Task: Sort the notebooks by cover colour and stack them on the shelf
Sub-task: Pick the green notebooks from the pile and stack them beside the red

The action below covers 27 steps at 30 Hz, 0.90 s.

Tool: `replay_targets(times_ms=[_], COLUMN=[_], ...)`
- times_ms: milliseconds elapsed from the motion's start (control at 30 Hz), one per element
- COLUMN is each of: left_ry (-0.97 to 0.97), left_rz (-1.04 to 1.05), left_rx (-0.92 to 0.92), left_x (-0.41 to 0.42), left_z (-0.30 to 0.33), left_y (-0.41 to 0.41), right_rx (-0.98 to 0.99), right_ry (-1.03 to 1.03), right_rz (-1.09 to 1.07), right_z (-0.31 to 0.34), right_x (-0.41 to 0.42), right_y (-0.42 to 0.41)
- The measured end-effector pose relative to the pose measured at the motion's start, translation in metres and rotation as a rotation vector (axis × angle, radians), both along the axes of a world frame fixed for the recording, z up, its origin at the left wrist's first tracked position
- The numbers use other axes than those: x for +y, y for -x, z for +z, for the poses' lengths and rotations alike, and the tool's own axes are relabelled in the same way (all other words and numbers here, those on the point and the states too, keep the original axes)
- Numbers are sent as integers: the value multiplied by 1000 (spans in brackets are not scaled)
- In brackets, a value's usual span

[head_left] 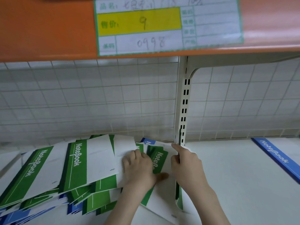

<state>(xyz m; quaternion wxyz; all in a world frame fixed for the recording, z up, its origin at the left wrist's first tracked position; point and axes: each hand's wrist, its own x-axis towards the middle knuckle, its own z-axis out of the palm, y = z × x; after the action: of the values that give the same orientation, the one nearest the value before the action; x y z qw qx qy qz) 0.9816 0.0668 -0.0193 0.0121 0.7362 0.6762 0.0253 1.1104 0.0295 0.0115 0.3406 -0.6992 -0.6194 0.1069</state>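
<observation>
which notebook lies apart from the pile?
The blue notebook at far right, alone on the shelf; the rest, mostly green, sit heaped at left.

Two hands: left [139,169], right [186,166]. One price label [167,25]. One slotted upright [183,101]. One blue notebook [276,158] lying apart at right. Green notebooks [90,161] heaped, some blue beneath; overlap prevents counting.

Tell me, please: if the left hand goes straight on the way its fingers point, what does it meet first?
The left hand points toward the back wall. It would probably slide first into the white and green notebook covers fanned just beyond its fingertips, then the wire grid; depth is unclear.
</observation>
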Motion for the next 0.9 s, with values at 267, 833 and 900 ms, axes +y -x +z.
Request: replay_targets(times_ms=[267, 833, 900], left_ry=[-27, 181, 301], left_rz=[100, -153, -221], left_rx=[-70, -1255, -1337], left_x=[8, 11, 6], left_z=[3, 12, 5], left_y=[-29, -15, -13], right_rx=[-37, 96, 101], right_ry=[-64, -80, -55], right_rz=[-32, 151, 128], right_z=[5, 0, -1], right_x=[2, -3, -3], right_y=[-9, 9, 13])
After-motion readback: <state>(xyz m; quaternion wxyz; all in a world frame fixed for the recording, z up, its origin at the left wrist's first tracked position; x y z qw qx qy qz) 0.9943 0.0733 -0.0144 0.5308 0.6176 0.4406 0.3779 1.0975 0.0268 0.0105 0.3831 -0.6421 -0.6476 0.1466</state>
